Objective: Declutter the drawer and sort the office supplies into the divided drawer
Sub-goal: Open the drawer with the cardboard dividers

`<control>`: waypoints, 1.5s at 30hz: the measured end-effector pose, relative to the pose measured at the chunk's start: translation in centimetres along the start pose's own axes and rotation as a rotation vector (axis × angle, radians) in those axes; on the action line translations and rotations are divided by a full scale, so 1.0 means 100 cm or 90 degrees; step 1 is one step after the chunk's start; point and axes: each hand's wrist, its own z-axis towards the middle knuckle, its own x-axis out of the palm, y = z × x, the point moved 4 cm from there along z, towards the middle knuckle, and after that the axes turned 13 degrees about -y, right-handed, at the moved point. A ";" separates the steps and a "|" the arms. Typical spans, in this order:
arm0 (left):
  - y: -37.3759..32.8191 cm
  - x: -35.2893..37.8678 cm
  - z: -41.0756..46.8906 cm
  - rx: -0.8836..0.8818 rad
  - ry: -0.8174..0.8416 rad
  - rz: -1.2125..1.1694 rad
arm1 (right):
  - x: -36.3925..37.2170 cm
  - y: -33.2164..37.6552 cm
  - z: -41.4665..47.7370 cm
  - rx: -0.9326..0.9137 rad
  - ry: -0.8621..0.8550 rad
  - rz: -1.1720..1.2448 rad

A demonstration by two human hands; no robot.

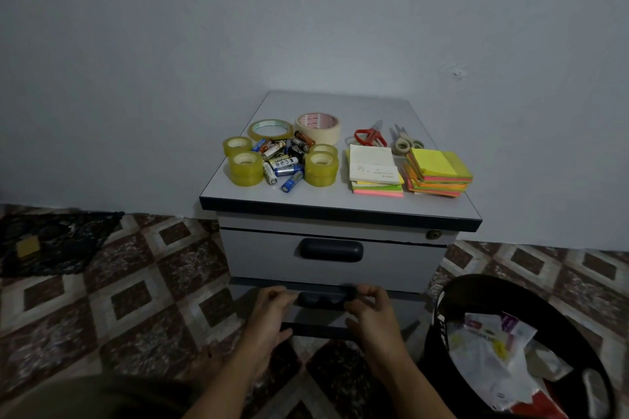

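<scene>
Left hand (pixel 272 304) and right hand (pixel 369 304) curl round opposite ends of the dark oblong plastic handle (pixel 321 299). It runs left to right on the grey lower drawer (pixel 318 316), low on the near face of the grey cabinet (pixel 306 196). That looks set for an even, straight pull nearward.

Glossy tape rolls (pixel 245 163), smooth laminate cabinet top (pixel 320 194)

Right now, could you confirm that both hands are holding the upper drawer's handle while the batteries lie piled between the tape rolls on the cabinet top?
Not quite: in the head view the left hand and right hand grip the lower drawer's handle, not the upper handle. The batteries do lie piled between the tape rolls on the cabinet top.
</scene>
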 end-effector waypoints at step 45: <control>-0.026 -0.003 -0.007 0.165 0.020 0.142 | 0.019 0.053 -0.031 -0.052 0.068 0.299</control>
